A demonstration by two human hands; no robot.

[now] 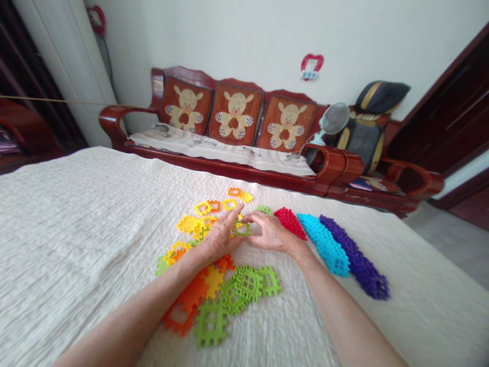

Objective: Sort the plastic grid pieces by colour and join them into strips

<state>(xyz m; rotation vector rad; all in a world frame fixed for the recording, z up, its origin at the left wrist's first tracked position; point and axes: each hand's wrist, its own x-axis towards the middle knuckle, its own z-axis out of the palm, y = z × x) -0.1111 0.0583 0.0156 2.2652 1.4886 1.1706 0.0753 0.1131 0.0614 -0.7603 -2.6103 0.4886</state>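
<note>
Both hands meet over a spread of flat plastic interlocking tiles on a cream bedspread (76, 214). My left hand (221, 234) and my right hand (269, 232) pinch the same small green tile (242, 229) between their fingertips. Loose yellow and orange tiles (202, 216) lie beyond and left of the hands. Several green tiles (237, 293) and orange tiles (187, 300) lie near my forearms. To the right are joined rows of tiles: red (289, 222), light blue (326, 243) and purple (357, 260).
A dark red wooden sofa (229, 168) with three animal-print back cushions (234, 113) stands along the far side of the bed. A small fan (334, 120) and a bag (369, 122) are at its right end. A dark door (451, 102) is at the right.
</note>
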